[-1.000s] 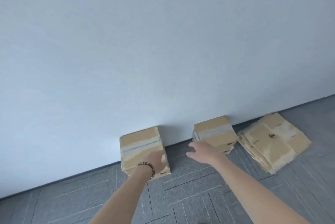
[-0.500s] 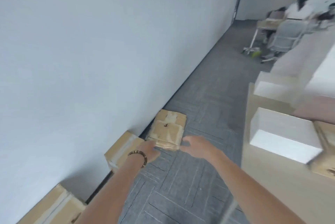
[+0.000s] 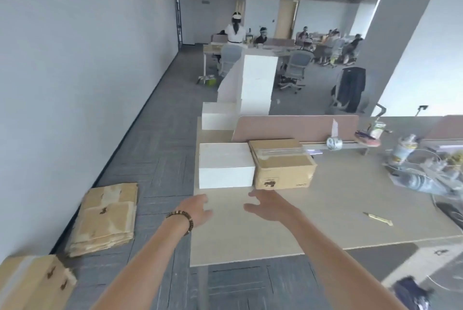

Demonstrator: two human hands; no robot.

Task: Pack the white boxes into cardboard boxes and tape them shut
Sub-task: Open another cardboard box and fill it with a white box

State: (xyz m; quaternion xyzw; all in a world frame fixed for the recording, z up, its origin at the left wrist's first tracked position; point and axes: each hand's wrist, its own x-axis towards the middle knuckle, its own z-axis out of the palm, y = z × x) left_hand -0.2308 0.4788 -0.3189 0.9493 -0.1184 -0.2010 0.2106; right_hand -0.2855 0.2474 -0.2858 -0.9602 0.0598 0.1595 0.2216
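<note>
One taped carton (image 3: 30, 282) sits on the floor at the far left against the wall, judged to be finished and set aside. Next to it lies one stack of flat cartons (image 3: 105, 219), how many sheets I cannot tell, likely kept within reach as stock for packing. Two hands hover over the near edge of the desk (image 3: 338, 209): the left hand (image 3: 198, 212), a bead bracelet at its wrist, and the right hand (image 3: 269, 205), each with a loose, wide grip holding nothing, fingers pointed toward the boxes as if reaching for the next one. Just beyond them one white box (image 3: 225, 166) touches one sealed carton (image 3: 283, 164), side by side on the desk. Behind stand roughly four more white boxes (image 3: 258, 84), stacked at the desk's far end, presumably waiting. One tape roll (image 3: 334, 143) rests further right, and one knife (image 3: 378, 218) lies on the desk at the right.
</note>
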